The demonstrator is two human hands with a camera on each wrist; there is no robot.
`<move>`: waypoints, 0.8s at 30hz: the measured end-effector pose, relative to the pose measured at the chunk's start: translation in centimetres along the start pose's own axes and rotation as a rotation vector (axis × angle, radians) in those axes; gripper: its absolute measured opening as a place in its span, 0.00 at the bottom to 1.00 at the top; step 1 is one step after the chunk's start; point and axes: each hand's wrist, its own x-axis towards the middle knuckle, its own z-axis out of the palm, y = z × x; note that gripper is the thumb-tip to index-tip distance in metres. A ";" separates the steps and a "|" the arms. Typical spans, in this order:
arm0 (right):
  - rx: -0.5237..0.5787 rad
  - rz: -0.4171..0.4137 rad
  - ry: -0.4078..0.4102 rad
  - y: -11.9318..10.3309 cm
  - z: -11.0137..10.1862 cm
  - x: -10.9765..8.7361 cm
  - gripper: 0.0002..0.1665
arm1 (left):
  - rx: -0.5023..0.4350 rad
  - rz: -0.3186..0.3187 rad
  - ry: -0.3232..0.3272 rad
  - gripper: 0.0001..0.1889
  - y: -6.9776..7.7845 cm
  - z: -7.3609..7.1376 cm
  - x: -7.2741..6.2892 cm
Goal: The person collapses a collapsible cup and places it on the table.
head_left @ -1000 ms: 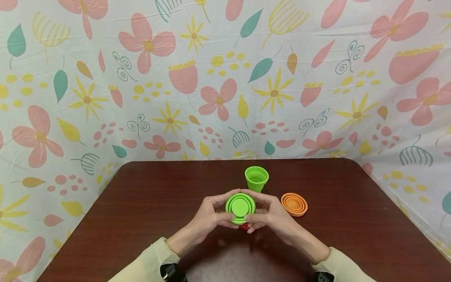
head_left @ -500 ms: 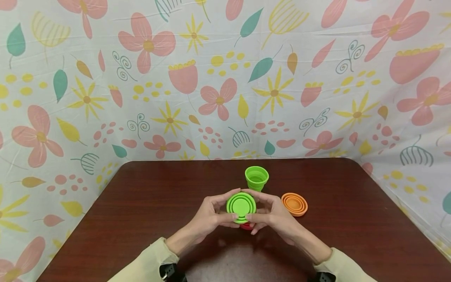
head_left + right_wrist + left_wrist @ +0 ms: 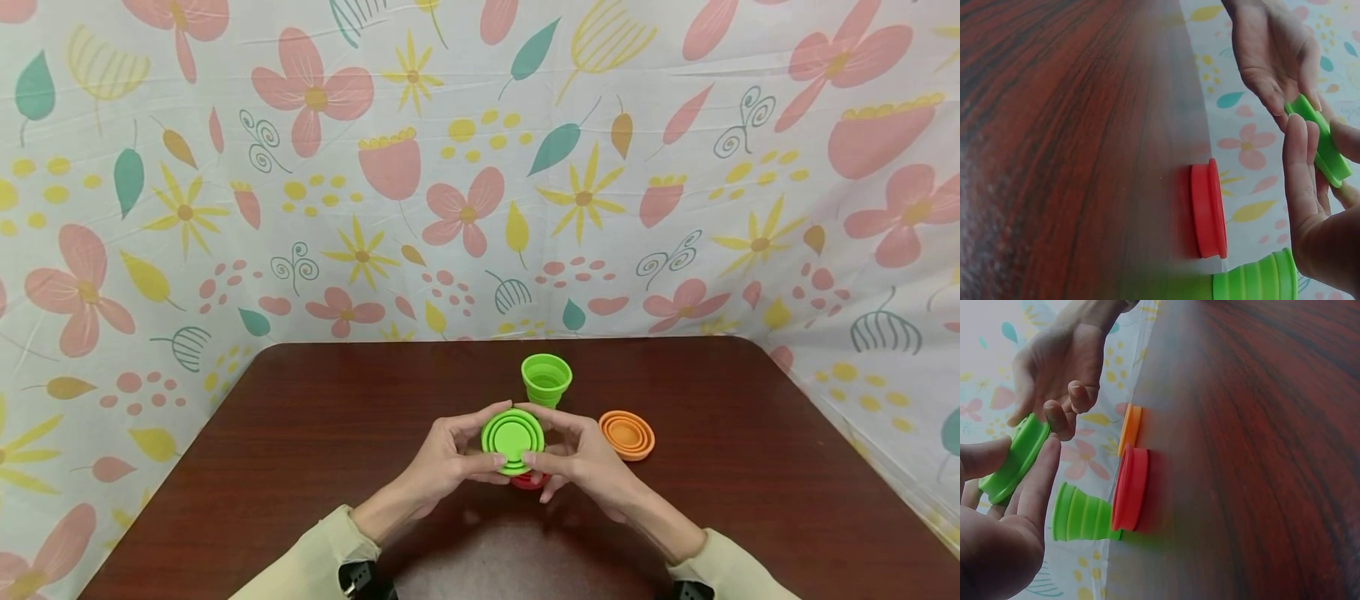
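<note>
A green collapsible cup (image 3: 513, 439), folded flat into rings, is held upright above the table with its ringed face towards me. My left hand (image 3: 450, 454) pinches its left side, thumb on the near face and fingers around the rim. On the right side my right hand (image 3: 583, 457) pinches it in the same way. Both wrist views show the folded cup edge-on, clear of the tabletop. Below and behind it lies a flattened red collapsible cup (image 3: 1132, 489), mostly hidden in the head view by the hands and green cup.
Behind the hands stands a second green collapsible cup (image 3: 546, 379), extended to full height. A flattened orange collapsible cup (image 3: 626, 435) lies to the right of my right hand. The dark wooden table (image 3: 360, 392) meets a floral cloth (image 3: 465, 275) at its far edge.
The folded green cup has shifted very slightly right and tilted a little. My right hand's lower fingers have moved slightly right, so more of the red cup shows. Both hands keep their hold.
</note>
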 end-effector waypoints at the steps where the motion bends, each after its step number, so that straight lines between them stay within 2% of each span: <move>1: -0.004 0.000 0.003 0.0 0.0 0.0 0.37 | 0.001 0.000 0.000 0.37 0.0 0.0 0.0; 7: -0.024 -0.008 0.019 0.1 0.1 -0.1 0.37 | 0.004 0.011 0.000 0.37 0.0 0.0 0.0; 15: -0.052 -0.065 0.045 0.0 0.4 -0.1 0.36 | 0.043 0.035 0.006 0.38 0.1 0.0 0.0; 24: -0.109 -0.141 0.081 -0.4 0.6 -0.1 0.35 | 0.040 0.010 0.008 0.39 0.3 -0.2 0.0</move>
